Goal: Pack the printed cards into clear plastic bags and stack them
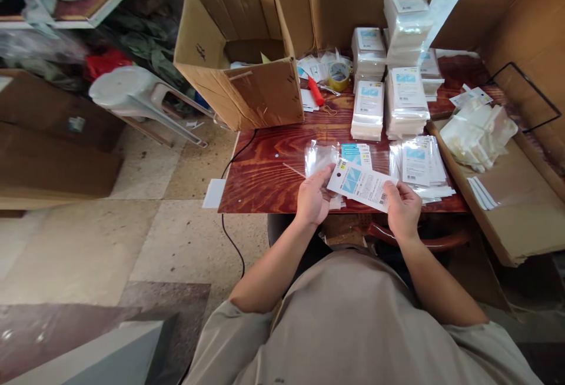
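Note:
A printed card (359, 187), white with a blue picture and a punched hole, is held over the table's front edge. My right hand (404, 208) pinches its right end, thumb on top. My left hand (314, 195) is closed at the card's left end, its fingers partly hidden beneath. Behind that hand lie clear plastic bags (320, 155). More blue and white cards (359, 152) rest just beyond the held one. To the right, a loose pile of bagged cards (417, 164) spreads on the tabletop.
Tall stacks of bagged cards (406, 93) stand at the back. An open cardboard box (265, 93) sits at the left, near a tape roll (339, 74) and a red-handled tool (315, 90). A shallow carton (521, 220) borders the right. A white stool (126, 88) stands left.

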Motion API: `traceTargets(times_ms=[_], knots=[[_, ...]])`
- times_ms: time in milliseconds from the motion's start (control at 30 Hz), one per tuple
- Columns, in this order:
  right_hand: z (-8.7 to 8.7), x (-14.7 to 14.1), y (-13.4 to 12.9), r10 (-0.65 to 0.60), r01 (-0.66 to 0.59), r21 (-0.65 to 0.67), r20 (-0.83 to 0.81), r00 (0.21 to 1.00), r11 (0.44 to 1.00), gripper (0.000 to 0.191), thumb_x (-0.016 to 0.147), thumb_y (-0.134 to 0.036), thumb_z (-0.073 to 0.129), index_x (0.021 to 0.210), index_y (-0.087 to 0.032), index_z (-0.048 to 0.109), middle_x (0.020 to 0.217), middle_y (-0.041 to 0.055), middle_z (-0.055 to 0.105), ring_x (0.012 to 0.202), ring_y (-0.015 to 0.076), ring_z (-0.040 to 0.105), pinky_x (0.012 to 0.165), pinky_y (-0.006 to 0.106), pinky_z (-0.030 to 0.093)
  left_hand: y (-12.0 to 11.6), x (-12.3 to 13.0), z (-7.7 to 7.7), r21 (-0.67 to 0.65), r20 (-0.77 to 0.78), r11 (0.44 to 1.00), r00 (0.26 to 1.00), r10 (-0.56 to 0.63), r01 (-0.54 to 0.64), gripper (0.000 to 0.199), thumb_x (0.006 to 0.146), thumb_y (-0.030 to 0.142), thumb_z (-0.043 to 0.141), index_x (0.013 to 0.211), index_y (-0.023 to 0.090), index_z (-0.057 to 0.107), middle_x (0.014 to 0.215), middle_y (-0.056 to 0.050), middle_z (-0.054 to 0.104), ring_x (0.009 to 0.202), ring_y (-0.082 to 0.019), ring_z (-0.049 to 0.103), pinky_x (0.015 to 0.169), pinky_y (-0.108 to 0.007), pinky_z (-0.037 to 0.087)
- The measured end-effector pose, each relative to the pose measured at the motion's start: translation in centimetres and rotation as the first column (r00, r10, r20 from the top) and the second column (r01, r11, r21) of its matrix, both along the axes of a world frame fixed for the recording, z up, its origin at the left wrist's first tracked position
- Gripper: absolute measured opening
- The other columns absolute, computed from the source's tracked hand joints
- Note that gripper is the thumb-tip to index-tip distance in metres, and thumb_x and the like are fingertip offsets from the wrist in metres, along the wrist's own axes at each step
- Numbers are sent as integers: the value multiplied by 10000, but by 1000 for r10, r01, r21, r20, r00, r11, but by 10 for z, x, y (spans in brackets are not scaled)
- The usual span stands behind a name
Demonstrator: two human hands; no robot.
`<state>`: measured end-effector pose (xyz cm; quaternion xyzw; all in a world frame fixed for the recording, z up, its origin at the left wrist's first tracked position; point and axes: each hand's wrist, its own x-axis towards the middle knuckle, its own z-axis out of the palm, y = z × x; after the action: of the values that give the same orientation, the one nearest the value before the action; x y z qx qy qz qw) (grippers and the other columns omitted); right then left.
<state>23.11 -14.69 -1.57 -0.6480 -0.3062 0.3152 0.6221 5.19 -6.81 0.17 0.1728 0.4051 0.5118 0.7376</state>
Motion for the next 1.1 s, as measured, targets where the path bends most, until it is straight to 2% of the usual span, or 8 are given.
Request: traceTargets(times_ms=[100, 200, 300, 400, 500, 833, 1000, 1100], knots=[[-4, -21, 6, -119, 111, 102, 68, 991, 988, 440, 897, -568, 767, 724, -173, 678, 679, 18, 666, 630, 148, 569, 588, 276, 477, -11, 5, 2, 68, 2, 997, 1000, -24, 24, 390, 741, 419, 931, 973, 129, 811, 1010, -116, 825, 864, -230, 790, 751, -318, 644], [-11, -34, 17, -96, 101, 160, -40, 995, 982, 435, 857, -585, 799, 753, -176, 695, 700, 22, 680, 655, 161, 598, 606, 285, 501, -17, 4, 7, 113, -20, 992, 999, -45, 46, 449, 706, 469, 963, 975, 144, 810, 1018, -110, 826, 899, -248, 794, 768, -330, 656], [-13, -29, 29, 174, -141, 164, -207, 963, 976, 433, 812, -599, 848, 872, -181, 751, 825, 44, 747, 741, 198, 679, 664, 316, 562, -13, -6, 12, 139, -60, 985, 994, -95, 103, 477, 679, 480, 987, 950, 134, 799, 976, -113, 821, 879, -262, 796, 768, -361, 672], [-4, -12, 36, 462, -444, 129, -249, 851, 887, 400, 809, -563, 883, 920, -190, 790, 900, 65, 789, 764, 211, 711, 676, 325, 587, -7, -19, 15, 132, -114, 989, 992, -49, 64, 485, 656, 488, 996, 922, 137, 792, 924, -103, 814, 849, -267, 794, 764, -388, 683], [12, 0, 35, 560, -558, 67, -180, 809, 827, 362, 811, -539, 897, 867, -193, 809, 856, 65, 790, 723, 212, 711, 650, 323, 588, -5, -27, 15, 142, -170, 990, 985, 28, -3, 519, 650, 551, 988, 903, 146, 786, 863, -95, 801, 837, -281, 796, 749, -405, 687], [31, 5, 41, 617, -618, 20, -86, 782, 786, 368, 778, -519, 906, 762, -186, 749, 746, 36, 717, 640, 180, 627, 560, 304, 515, -9, -25, 11, 112, -180, 994, 983, 30, -10, 476, 626, 495, 1013, 838, 141, 776, 824, -78, 788, 702, -221, 750, 682, -360, 654], [26, -31, 45, 322, -320, 132, 4, 947, 938, 368, 771, -460, 904, 864, -219, 642, 811, -9, 647, 678, 128, 552, 599, 257, 484, -25, -3, 9, 173, -104, 985, 995, 3, 15, 513, 682, 386, 1002, 1108, 186, 797, 1182, -80, 812, 1092, -287, 780, 960, -395, 643], [24, -31, 44, 420, -409, 112, -95, 903, 905, 488, 741, -475, 931, 1105, -231, 715, 1021, 31, 725, 850, 172, 670, 753, 296, 586, -25, -2, 6, 176, -134, 984, 991, 1, 23, 524, 686, 364, 998, 1131, 183, 789, 1266, -90, 793, 1228, -315, 740, 1061, -413, 606]])
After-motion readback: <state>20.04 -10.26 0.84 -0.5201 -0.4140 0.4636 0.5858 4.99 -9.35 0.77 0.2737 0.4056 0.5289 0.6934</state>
